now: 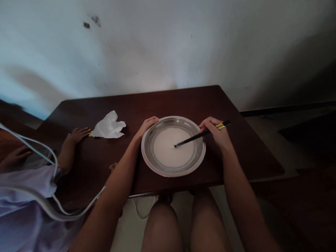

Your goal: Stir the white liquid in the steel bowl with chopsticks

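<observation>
A round metal bowl [173, 173] stands near the table's front edge, with a milky white liquid [166, 148] inside. My left hand [147, 126] holds the bowl's left rim, its fingers along the upper left side. In my right hand [214, 129] are black chopsticks [193, 137] with gold bands near their upper end. They slant down to the left, and their tips dip into the liquid near the bowl's middle. The right hand is closed around them at the bowl's right rim.
The dark brown table [168, 101] stands against a pale wall [162, 45]. A crumpled white plastic bag [110, 126] lies to the left, touched by another person's hand [78, 134]. White cables [56, 210] cross the lower left. A small tan scrap [112, 166] lies beside my left forearm.
</observation>
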`<state>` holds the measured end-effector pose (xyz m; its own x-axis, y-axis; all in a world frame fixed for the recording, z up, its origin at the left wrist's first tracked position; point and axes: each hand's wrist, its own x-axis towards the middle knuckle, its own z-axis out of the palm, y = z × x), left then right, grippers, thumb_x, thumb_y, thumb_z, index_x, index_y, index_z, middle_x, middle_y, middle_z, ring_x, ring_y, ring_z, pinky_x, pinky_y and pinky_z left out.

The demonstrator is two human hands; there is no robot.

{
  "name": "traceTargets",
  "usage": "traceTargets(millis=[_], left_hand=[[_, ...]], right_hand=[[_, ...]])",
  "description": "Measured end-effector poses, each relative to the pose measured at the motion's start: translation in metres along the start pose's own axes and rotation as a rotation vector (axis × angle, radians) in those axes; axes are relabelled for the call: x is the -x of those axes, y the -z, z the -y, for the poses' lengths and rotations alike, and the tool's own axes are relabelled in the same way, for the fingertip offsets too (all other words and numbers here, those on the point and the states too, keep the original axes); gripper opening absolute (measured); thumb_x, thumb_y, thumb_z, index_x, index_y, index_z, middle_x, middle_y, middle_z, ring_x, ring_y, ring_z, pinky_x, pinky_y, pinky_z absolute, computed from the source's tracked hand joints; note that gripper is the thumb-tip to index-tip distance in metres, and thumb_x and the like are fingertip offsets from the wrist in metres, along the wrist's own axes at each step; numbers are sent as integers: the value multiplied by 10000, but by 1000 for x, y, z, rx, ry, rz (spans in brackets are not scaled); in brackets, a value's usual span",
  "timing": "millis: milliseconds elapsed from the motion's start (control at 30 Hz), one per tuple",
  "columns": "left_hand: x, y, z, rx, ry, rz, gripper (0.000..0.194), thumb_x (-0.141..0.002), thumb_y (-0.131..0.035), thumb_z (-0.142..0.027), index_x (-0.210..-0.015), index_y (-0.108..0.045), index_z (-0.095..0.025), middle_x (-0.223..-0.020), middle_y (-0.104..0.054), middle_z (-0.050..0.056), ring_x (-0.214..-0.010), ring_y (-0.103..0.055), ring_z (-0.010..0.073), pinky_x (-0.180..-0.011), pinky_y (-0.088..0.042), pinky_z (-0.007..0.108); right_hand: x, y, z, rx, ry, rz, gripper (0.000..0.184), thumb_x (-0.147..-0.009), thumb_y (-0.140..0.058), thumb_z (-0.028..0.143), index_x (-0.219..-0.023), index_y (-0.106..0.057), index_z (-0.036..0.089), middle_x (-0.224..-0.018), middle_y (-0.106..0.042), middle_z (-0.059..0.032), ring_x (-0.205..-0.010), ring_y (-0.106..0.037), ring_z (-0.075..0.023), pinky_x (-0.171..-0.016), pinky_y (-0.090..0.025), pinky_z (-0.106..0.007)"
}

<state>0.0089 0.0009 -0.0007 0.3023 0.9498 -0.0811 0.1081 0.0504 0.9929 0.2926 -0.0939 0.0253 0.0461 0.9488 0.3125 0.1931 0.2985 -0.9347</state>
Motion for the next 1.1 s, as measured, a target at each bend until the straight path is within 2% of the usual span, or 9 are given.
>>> traceTargets(millis=[67,167,333,500,633,767,900,1000,1100], left_hand=[[0,0,0,1,14,3,223,-691,-632,-376,-689,-603,-154,-649,-560,-5,-606,-496,113,-581,-390,225],[-1,0,1,17,29,0,202,-692,-625,-359,-692,-595,-159,-636,-562,-8,-597,-507,119,-585,-397,232],[-2,0,1,34,39,-15,197,-673,-642,-351,-670,-600,-158,-623,-558,-11,-584,-489,111,-562,-392,221],[1,-1,-2,19,-1,-9,205,-674,-639,-347,-668,-614,-143,-653,-564,-5,-609,-492,110,-566,-391,216],[2,-1,-2,35,23,-17,214,-685,-643,-353,-678,-609,-142,-638,-557,-13,-597,-488,102,-570,-387,212],[0,-1,0,35,21,-13,202,-675,-645,-346,-670,-601,-149,-640,-561,-12,-602,-499,108,-580,-393,220],[-2,-1,2,63,51,-15,222,-658,-657,-363,-676,-594,-152,-618,-552,-17,-574,-487,105,-564,-381,223],[-3,-1,3,60,36,-30,207,-649,-655,-353,-666,-598,-155,-625,-557,-13,-582,-487,108,-558,-379,223],[-3,-1,2,55,55,-27,196,-645,-653,-346,-666,-602,-158,-615,-557,-15,-571,-482,109,-549,-378,224]], right_hand=[[0,0,1,0,-6,54,214,-871,-555,315,-728,-672,208,-635,-663,13,-638,-627,-127,-650,-498,-270],[0,0,2,33,37,3,207,-865,-562,308,-723,-677,211,-681,-676,5,-699,-639,-134,-691,-506,-278],[0,0,1,5,-3,45,218,-863,-563,329,-720,-670,205,-636,-666,10,-646,-630,-132,-648,-505,-276],[0,0,-1,17,23,-22,227,-873,-553,326,-723,-673,205,-623,-658,13,-632,-623,-123,-647,-499,-266],[0,1,0,17,10,43,212,-865,-566,333,-737,-680,207,-653,-675,8,-659,-636,-129,-654,-505,-267],[0,0,2,26,20,-22,227,-865,-559,334,-712,-669,208,-628,-661,10,-641,-629,-131,-644,-507,-273],[0,0,1,24,13,52,213,-861,-564,327,-721,-676,212,-653,-676,7,-666,-638,-135,-657,-512,-278],[0,1,0,28,26,-19,214,-868,-558,326,-730,-677,213,-652,-672,10,-665,-637,-133,-664,-510,-278],[0,1,-1,11,9,12,222,-871,-554,340,-736,-677,213,-620,-662,13,-630,-626,-132,-644,-506,-278]])
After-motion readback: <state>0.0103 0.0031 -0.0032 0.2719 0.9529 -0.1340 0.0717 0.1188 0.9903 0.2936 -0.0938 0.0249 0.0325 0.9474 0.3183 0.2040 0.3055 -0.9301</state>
